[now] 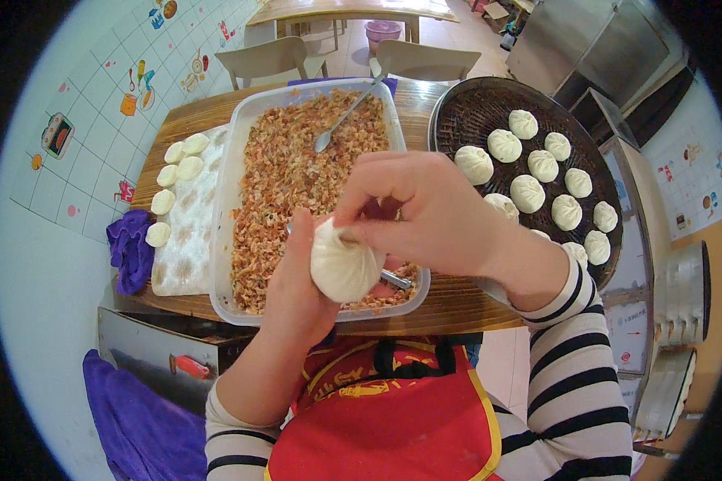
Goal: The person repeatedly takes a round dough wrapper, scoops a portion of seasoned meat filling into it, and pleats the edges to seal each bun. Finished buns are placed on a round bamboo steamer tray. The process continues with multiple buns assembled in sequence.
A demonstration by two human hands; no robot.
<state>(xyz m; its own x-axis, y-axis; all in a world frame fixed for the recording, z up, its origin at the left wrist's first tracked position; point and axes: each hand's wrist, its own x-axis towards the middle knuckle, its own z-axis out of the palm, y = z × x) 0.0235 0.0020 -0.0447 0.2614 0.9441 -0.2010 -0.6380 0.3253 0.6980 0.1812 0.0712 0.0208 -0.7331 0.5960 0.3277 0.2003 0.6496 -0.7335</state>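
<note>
A white stuffed bun (344,264) with pleated dough sits in my left hand (297,284), its fingers curled round the underside and the thumb up along its side. My right hand (425,212) pinches the gathered dough at the bun's top. Both hands are above the near part of a clear plastic tub (221,276) of chopped, reddish-brown filling (277,152). A metal handle (396,279) shows beneath the bun; the rest of it is hidden, and I cannot tell whether my left hand holds it. A metal spoon (338,128) leans in the far part of the filling.
Right of the tub, a round dark steamer tray (489,108) carries several finished buns (527,193). At left, several flat dough rounds (168,175) lie along a floured board (186,256), beside a purple cloth (131,244). Two chairs (265,60) stand beyond the wooden table (415,104).
</note>
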